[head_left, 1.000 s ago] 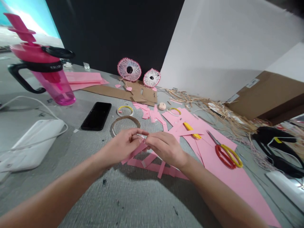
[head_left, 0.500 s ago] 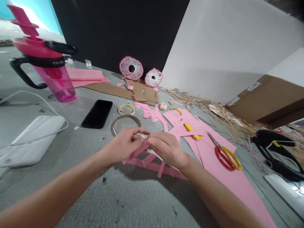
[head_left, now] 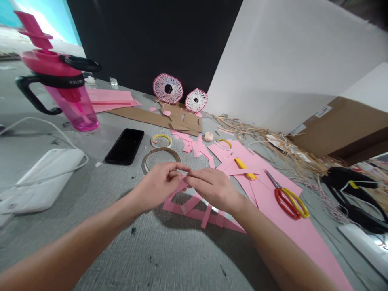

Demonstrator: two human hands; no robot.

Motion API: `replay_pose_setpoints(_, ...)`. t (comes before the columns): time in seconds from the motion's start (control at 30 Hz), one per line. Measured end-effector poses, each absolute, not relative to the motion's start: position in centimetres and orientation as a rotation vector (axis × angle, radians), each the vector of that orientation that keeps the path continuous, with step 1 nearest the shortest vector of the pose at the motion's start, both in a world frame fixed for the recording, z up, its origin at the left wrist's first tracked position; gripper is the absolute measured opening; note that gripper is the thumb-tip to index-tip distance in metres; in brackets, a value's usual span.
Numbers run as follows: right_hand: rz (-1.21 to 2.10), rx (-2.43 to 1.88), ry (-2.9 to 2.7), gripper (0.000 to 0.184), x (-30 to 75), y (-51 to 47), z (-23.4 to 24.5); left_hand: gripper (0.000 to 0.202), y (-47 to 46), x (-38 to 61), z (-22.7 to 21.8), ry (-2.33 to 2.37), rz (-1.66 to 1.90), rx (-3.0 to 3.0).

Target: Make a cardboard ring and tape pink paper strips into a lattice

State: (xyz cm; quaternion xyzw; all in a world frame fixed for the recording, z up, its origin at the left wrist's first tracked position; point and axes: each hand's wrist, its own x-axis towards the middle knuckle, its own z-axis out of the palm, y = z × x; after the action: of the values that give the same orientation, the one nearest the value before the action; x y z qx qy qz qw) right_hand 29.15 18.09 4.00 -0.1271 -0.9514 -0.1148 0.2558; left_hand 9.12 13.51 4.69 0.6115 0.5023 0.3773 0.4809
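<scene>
The left hand [head_left: 159, 186] and right hand [head_left: 214, 190] pinch a pink paper strip [head_left: 178, 190] with their fingers, just below a brown cardboard ring [head_left: 160, 149].

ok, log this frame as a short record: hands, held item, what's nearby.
left hand: the left hand pinches a pink paper strip
right hand: the right hand pinches the same strip
under hands: taped pink strips
nearby: a brown ring, red-and-yellow scissors, a black phone

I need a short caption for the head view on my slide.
Left hand and right hand pinch a pink paper strip above pink strips, beside red-and-yellow scissors.
</scene>
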Motion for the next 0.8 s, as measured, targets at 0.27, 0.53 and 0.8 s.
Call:
replay_pose_setpoints(0.27, 0.218, -0.408, -2.265, 0.029, 28.9, 18.2, 3.5, 0.035, 13.4, 9.2, 5.2, 1.278, 0.989, 1.495)
replay_pose_setpoints(0.53, 0.814, -0.945, -2.053, 0.008, 27.2, 17.2, 3.6, 0.036, 13.3, 9.3, 4.5, 1.333, 1.023, 1.626)
replay_pose_setpoints(0.8, 0.975, -1.001, -1.979, 0.011, 27.5, 17.6, 4.0, 0.033, 13.1, 9.2, 4.2, 1.409, 1.014, 1.707)
